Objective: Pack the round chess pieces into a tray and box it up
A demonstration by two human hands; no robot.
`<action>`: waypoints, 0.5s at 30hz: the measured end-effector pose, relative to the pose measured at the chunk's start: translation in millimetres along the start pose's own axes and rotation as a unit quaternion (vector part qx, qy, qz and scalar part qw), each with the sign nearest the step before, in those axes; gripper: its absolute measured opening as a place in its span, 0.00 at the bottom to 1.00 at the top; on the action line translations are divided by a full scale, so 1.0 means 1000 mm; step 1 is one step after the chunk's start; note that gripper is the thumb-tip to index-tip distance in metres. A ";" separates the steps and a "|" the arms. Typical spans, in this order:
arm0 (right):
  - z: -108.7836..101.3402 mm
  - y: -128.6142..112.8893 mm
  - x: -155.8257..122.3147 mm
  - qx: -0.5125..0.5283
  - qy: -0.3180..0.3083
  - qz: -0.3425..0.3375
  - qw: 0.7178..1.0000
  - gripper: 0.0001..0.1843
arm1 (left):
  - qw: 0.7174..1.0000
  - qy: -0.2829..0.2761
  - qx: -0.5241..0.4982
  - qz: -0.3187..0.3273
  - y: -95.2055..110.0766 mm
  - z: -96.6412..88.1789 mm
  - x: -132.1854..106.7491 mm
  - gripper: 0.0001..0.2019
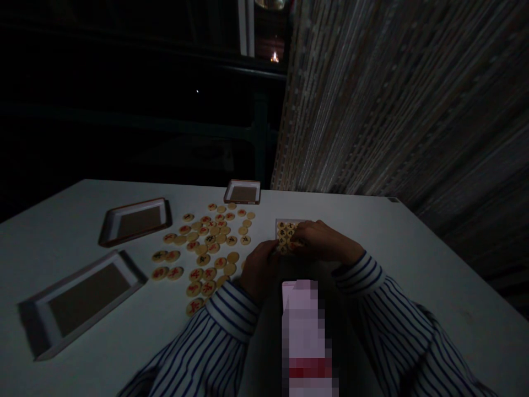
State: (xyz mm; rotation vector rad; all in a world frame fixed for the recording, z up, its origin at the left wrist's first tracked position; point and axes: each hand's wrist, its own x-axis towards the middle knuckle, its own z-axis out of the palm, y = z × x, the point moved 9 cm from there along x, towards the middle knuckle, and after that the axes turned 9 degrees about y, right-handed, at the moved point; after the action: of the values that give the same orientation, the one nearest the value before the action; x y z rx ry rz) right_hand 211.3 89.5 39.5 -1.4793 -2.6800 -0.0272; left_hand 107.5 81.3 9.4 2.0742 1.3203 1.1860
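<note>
Rows of round tan wooden-looking discs (282,232) already line the shallow pale box (285,220) under my left hand (258,269) and right hand (323,241), grips too dim to tell; many more lie loose.

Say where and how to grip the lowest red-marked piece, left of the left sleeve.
Take the piece by its round edge, thumb and finger on opposite sides, probably from its left. It is a flat disc lying face up, so the rim offers the hold; the left sleeve is on its right and another red-marked disc just beyond.
</note>
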 end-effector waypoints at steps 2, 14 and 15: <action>0.001 0.000 0.000 -0.002 0.005 -0.003 1.000 0.12 | 1.000 -0.008 0.005 -0.002 0.000 0.001 0.000 0.14; 0.001 -0.001 0.000 0.002 -0.009 -0.003 1.000 0.11 | 1.000 0.011 -0.001 0.009 -0.001 -0.001 0.000 0.13; 0.001 -0.001 0.000 0.001 -0.013 -0.001 1.000 0.11 | 1.000 0.011 -0.001 0.010 -0.001 -0.001 0.000 0.13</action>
State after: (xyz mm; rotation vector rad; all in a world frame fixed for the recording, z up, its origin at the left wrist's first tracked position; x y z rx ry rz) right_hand 210.3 88.7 38.5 -1.4857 -2.7011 -0.0056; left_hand 106.3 81.4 9.4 2.0823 1.3112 1.2220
